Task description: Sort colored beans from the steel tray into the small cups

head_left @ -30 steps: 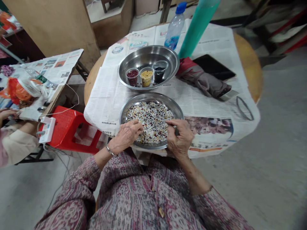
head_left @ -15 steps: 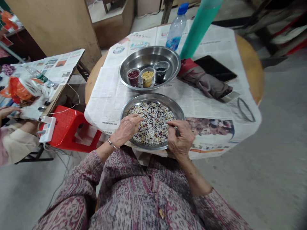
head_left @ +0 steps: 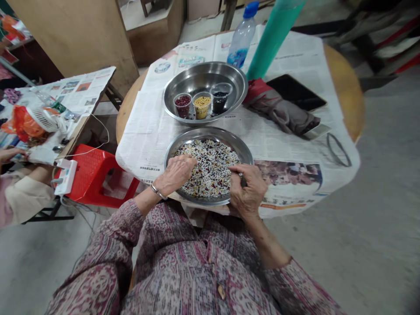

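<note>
A steel basin (head_left: 241, 146) in front of me holds white grains mixed with dark red, yellow and black beans (head_left: 210, 166). My left hand (head_left: 180, 173) is closed over the basin's left side, fingertips at the grains; whatever it pinches is hidden. At the right rim my right hand (head_left: 248, 188) is curled, thumb and forefinger drawn together over the grains, and I cannot make out anything between them. Behind stands a second steel basin (head_left: 193, 78) with three clear cups: red beans (head_left: 183, 105), yellow beans (head_left: 202, 106) and black beans (head_left: 219, 100).
Newspaper (head_left: 141, 131) covers the round table. A blue-capped bottle (head_left: 242, 37), a green bottle (head_left: 274, 39), a folded umbrella (head_left: 278, 107) and a black tablet (head_left: 295, 92) are at the back right. Left are a red stool (head_left: 93, 175), a power strip (head_left: 66, 177) and another person's hand (head_left: 11, 153).
My left hand has shifted very slightly to the right over the grains. My right hand stays almost where it was, still curled.
</note>
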A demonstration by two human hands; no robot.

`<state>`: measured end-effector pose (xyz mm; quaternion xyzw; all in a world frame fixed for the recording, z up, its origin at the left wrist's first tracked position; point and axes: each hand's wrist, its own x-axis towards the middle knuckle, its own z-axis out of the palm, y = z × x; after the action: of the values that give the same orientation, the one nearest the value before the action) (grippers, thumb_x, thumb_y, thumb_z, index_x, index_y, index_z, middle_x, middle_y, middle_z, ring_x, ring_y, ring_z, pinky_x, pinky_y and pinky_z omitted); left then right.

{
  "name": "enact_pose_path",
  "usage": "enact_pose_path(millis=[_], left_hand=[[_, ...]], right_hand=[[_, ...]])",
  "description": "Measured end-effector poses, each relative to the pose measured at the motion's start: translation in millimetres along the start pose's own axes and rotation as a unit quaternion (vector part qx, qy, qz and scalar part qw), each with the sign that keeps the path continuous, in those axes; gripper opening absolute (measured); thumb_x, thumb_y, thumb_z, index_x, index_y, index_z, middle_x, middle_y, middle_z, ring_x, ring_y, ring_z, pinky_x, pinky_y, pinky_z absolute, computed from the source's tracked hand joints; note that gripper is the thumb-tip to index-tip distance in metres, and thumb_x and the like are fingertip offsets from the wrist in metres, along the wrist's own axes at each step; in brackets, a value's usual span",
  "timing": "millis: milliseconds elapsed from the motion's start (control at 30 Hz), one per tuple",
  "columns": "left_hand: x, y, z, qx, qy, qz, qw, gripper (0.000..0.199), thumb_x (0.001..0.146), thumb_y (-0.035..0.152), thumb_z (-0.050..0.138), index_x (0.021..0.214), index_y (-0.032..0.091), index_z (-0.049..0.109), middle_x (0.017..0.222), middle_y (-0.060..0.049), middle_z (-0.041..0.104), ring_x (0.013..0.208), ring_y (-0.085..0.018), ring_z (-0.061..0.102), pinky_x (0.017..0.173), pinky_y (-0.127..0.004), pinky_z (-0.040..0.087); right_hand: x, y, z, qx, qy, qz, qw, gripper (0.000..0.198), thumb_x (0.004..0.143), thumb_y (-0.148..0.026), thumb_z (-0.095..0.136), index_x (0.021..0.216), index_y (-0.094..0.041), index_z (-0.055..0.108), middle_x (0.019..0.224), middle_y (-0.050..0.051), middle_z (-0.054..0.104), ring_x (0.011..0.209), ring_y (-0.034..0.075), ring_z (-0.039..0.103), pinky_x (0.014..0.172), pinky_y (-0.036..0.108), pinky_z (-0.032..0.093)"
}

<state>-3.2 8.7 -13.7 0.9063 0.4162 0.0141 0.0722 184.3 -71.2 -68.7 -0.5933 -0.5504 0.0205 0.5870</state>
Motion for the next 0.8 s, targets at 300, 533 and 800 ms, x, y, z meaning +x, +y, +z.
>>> enact_pose_path(millis=[300, 533, 800], left_hand=[[2, 8, -14, 0.014, -0.038, -0.009, 0.999, 0.026, 0.089, 0.004, 0.042, 0.094, 0.018, 0.064, 0.092, -0.006, 0.068, 0.079, -0.016, 0.060, 0.069, -0.030, 0.043], [4, 9, -15, 0.019, -0.051, -0.002, 0.999, 0.027, 0.088, 0.004, 0.042, 0.091, 0.018, 0.065, 0.091, -0.006, 0.068, 0.075, -0.016, 0.058, 0.065, -0.031, 0.040], [4, 9, -14, 0.021, -0.051, 0.005, 0.998, 0.026, 0.088, 0.004, 0.042, 0.094, 0.018, 0.063, 0.090, -0.006, 0.067, 0.080, -0.017, 0.059, 0.069, -0.030, 0.043]], right_hand=[[0, -1, 0, 0.010, -0.001, -0.003, 1.000, 0.016, 0.087, -0.017, 0.054, 0.085, -0.024, 0.069, 0.084, 0.003, 0.072, 0.084, 0.020, 0.067, 0.084, 0.039, 0.052], [0, 0, 0, 0.009, 0.001, -0.009, 1.000, 0.016, 0.087, -0.017, 0.054, 0.085, -0.023, 0.069, 0.083, 0.003, 0.072, 0.083, 0.020, 0.067, 0.082, 0.038, 0.052], [0, 0, 0, 0.004, -0.004, 0.004, 1.000, 0.016, 0.086, -0.017, 0.054, 0.085, -0.023, 0.069, 0.084, 0.003, 0.072, 0.084, 0.020, 0.067, 0.084, 0.039, 0.053]])
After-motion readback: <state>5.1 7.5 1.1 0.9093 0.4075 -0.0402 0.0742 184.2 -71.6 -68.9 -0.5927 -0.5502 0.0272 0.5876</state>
